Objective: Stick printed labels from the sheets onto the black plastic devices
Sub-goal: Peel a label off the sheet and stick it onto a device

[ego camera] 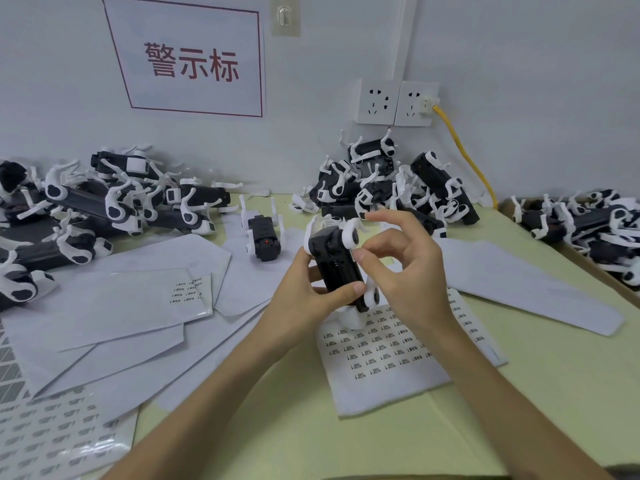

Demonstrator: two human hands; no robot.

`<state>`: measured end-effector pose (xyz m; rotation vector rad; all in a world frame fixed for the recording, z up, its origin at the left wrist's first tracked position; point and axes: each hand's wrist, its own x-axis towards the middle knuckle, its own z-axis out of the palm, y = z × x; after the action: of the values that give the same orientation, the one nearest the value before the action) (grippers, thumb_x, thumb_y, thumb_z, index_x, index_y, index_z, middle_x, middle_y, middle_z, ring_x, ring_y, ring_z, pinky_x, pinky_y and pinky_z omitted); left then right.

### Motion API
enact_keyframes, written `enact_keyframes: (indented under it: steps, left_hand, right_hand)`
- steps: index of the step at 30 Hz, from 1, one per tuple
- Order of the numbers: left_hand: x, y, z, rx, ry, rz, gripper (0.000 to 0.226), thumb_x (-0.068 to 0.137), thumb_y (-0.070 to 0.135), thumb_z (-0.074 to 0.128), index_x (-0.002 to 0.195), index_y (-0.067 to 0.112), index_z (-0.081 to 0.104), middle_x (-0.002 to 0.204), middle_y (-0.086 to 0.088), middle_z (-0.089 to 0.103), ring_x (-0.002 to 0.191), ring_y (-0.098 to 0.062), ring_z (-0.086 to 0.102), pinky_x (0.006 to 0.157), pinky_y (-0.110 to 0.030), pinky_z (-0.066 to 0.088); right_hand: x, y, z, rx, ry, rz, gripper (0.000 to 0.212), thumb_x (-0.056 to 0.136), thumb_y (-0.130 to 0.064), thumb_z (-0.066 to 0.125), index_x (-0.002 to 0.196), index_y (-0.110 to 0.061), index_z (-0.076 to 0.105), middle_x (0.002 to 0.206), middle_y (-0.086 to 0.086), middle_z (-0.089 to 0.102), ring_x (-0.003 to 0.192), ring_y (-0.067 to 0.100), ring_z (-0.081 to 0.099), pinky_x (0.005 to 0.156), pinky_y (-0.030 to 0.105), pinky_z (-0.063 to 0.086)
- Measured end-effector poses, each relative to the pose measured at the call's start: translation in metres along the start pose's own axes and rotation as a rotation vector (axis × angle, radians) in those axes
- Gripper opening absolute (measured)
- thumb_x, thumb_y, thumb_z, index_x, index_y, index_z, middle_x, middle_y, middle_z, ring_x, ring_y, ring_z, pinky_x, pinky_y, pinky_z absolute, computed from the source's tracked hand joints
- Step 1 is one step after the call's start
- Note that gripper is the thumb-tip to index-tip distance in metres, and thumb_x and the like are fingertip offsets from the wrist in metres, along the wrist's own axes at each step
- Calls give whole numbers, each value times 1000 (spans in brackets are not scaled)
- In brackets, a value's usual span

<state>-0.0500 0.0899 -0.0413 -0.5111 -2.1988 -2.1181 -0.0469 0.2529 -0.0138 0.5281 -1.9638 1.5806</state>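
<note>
The left hand has its grip closed round a black device with white parts, held just over the label sheet on the tabletop. The right hand has its grip pinched on a small label at the device's side. A sign on the wall says 警示标 in red, but the labels' print is too tiny to read.
</note>
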Motion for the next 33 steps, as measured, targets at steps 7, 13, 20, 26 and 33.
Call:
enact_keyframes:
  steps: [7, 13, 20, 26, 33]
  left_hand:
    - [0, -1, -1, -4, -9, 0, 53, 84, 21, 84, 125, 34, 53, 107, 27, 69, 105, 1, 68, 78, -25, 60]
    - [0, -1, -1, -5, -14, -17, 53, 84, 21, 84, 125, 35, 54, 107, 24, 70, 104, -2, 69, 78, -26, 61]
    - [1, 8, -5, -116, -62, -141, 39, 86, 24, 80, 121, 23, 64, 104, 0, 79, 95, -18, 76, 77, -28, 58]
    - [1, 16, -8, -216, -83, -172, 42, 87, 35, 66, 123, 13, 70, 119, -15, 74, 112, -39, 68, 103, -53, 49]
    - [5, 15, -7, -287, -19, -199, 24, 79, 35, 58, 89, 24, 77, 94, -8, 74, 95, -38, 70, 78, -41, 55]
  right_hand:
    - [-1, 0, 1, -25, 2, 10, 39, 85, 2, 76, 118, -15, 63, 74, 1, 70, 80, 19, 71, 85, 29, 55]
    - [-1, 0, 1, -39, -6, 18, 34, 85, 0, 75, 111, -18, 66, 71, 1, 68, 77, 18, 69, 83, 26, 55]
    - [5, 7, -2, -18, -47, 193, 14, 90, -18, 75, 78, -22, 70, 66, 3, 63, 63, 11, 58, 64, 20, 48]
    - [6, 7, -2, 100, -114, 243, 19, 99, -10, 61, 84, -16, 71, 71, -10, 69, 72, 5, 65, 71, 16, 49]
    - [4, 6, -2, 175, -81, 240, 18, 93, -23, 71, 88, -6, 70, 72, -5, 67, 69, 8, 63, 68, 18, 52]
